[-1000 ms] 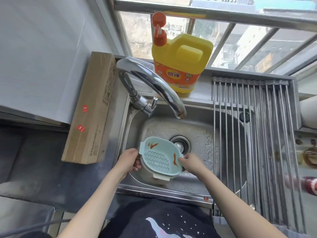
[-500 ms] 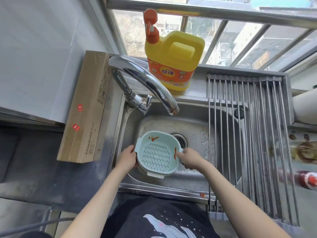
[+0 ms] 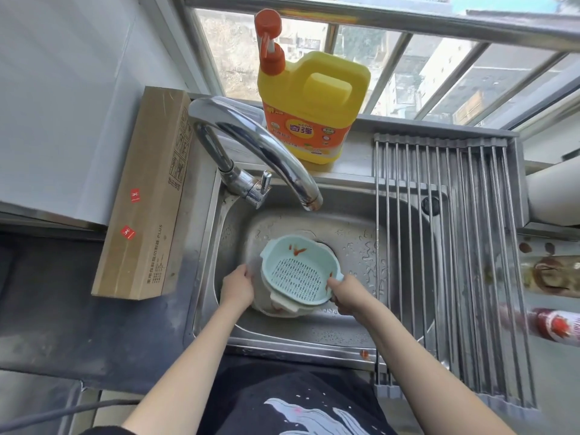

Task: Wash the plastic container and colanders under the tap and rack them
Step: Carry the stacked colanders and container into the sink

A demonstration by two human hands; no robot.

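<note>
yellow detergent jug (image 3: pixel 314 105) reads "keon"; cardboard box (image 3: pixel 147 196) reads "plus".

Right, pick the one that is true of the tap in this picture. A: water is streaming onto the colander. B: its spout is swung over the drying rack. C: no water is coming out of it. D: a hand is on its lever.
C: the tap shows no stream from its spout, which ends above the sink, while both the left hand and the right hand hold the colander stack.
</note>
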